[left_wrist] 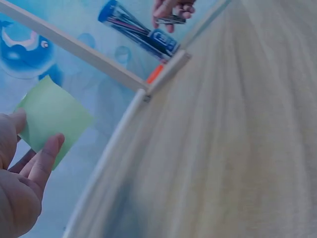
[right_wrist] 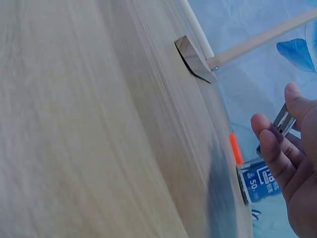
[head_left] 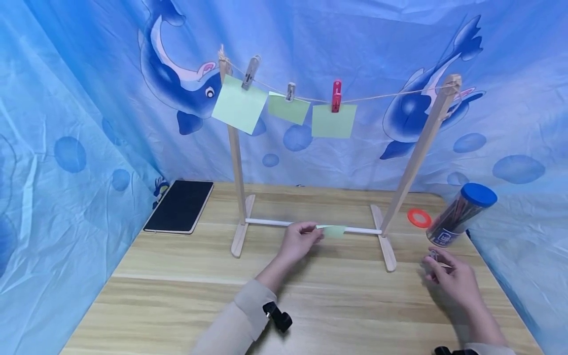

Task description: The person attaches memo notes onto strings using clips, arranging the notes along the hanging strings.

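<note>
A green paper square (left_wrist: 54, 114) is pinched between the thumb and fingers of my left hand (head_left: 300, 242), near the white crossbar (head_left: 364, 230) of a wooden stand. My right hand (head_left: 457, 278) holds a grey clothespin (right_wrist: 284, 120) between thumb and fingers, over the table's right side. On the string (head_left: 390, 97) between the two posts hang three green papers. A grey clothespin (head_left: 251, 72) grips the left paper (head_left: 239, 104), a smaller grey clothespin (head_left: 290, 92) the middle paper (head_left: 288, 109), and a red clothespin (head_left: 336, 96) the right paper (head_left: 334, 122).
A clear tube with a blue lid (head_left: 461, 214) stands at the right with dark sticks inside. Beside it lies an orange ring (head_left: 419, 218). A black notebook (head_left: 179, 206) lies at the back left. Wooden feet (head_left: 383, 239) support the right post (head_left: 419, 153). Blue dolphin curtains (head_left: 310, 162) surround the table.
</note>
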Demonstrator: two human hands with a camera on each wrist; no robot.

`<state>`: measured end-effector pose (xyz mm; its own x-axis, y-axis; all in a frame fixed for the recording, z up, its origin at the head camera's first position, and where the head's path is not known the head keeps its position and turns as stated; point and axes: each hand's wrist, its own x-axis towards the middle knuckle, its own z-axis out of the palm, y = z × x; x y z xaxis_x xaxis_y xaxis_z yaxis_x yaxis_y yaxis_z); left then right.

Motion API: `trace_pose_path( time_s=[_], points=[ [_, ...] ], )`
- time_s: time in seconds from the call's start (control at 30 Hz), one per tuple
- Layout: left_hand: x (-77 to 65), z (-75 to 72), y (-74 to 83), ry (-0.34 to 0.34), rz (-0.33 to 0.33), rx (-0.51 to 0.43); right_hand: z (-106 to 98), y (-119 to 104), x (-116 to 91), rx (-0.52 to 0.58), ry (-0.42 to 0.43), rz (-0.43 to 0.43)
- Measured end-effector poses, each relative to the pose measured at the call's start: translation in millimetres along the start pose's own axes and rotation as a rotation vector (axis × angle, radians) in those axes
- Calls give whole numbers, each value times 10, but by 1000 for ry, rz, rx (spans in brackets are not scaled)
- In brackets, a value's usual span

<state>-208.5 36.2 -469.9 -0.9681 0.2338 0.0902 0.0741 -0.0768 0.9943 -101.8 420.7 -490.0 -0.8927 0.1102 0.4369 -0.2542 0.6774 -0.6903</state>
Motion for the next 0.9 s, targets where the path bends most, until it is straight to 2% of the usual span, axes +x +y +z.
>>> trace_pose_path(
  time_s=[0.23,0.4,0.57,0.7,0.8,0.9],
  points=[
    [-11,-36,267,12,125,41,28,-104,64,-58,-28,59],
    [-35,-8,447,37,173,32,50,-218,139,3,-50,64],
    [-34,7,604,47,225,7,85,-329,222,138,-61,-6],
    [-24,-2,724,8,238,22,87,-443,319,217,-65,-69],
    [-15,5,821,-25,228,-36,64,-556,413,254,-66,-127],
    [3,24,916,-28,232,-101,28,-699,522,277,-49,-160]
  ],
)
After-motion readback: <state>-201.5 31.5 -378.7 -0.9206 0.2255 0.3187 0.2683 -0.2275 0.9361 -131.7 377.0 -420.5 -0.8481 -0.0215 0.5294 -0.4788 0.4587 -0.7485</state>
